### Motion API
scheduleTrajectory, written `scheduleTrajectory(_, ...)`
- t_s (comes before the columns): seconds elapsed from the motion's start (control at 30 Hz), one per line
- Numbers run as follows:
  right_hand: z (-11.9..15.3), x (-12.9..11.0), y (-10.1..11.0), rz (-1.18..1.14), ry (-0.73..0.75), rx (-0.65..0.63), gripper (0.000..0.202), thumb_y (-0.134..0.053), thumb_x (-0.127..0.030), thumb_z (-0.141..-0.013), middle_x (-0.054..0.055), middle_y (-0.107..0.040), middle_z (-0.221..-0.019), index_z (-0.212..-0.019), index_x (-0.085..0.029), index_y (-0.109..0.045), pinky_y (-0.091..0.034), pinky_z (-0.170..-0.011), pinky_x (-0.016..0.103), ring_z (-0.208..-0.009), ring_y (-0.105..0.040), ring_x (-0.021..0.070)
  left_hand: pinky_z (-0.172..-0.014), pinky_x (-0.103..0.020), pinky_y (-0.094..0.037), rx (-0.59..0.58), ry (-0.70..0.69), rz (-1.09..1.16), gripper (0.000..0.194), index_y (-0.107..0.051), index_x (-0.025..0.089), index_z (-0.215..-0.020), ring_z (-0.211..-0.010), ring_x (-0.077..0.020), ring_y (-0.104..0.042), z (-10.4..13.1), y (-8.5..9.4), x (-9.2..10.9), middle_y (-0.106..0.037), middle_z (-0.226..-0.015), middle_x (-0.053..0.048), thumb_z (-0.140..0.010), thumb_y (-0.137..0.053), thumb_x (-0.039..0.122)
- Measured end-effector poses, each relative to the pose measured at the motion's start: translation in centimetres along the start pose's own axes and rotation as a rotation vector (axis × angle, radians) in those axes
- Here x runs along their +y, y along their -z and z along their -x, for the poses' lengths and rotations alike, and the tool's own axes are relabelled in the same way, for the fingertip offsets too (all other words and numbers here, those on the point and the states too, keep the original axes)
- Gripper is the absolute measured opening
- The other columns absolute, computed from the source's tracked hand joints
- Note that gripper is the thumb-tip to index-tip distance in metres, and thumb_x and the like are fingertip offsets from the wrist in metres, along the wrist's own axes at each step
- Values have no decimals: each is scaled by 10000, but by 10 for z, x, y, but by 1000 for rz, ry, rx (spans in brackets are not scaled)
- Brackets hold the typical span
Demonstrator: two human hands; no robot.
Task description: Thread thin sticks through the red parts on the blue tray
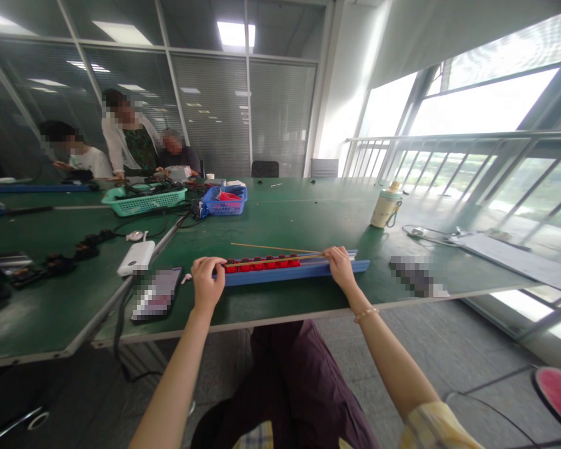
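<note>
A long, narrow blue tray (285, 274) lies near the table's front edge, with a row of several small red pieces (257, 264) filling its left and middle part. Lengthwise above them runs a thin, light-brown stick (311, 255). My left hand (207, 280) is closed at the tray's left end, thumb and fingers pinching the stick's end there. At the right, my right hand (340, 265) pinches the other end of the stick, over the tray's rim. A second thin stick (262, 246) rests on the table just behind the tray.
Left of the tray are a phone (158, 293) and a white power bank (136, 257). A bottle (386, 206), a dark blurred object (411, 274) and papers (518, 259) lie to the right. Blue (224, 206) and green baskets (144, 204) stand farther back, near three people.
</note>
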State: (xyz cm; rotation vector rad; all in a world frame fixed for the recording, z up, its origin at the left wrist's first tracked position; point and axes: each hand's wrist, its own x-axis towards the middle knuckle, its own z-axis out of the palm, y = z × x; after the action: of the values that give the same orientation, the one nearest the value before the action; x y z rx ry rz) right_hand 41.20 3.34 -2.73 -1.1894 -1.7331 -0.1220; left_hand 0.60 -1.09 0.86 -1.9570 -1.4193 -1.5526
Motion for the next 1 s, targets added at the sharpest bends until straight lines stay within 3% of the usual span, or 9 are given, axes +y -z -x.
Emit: scheduleTrajectory(1.0,0,0,0,1,-2,14,315,-402,-328,-991,54,-666,-804,-798,-232,-631,-402,-794,365,-804,-509,233,-931,-418,-441,-3,-12,18,213,-687,242,-845,-953,-245,-585,0,1,1,-736,-889,-32,-887,-482,203)
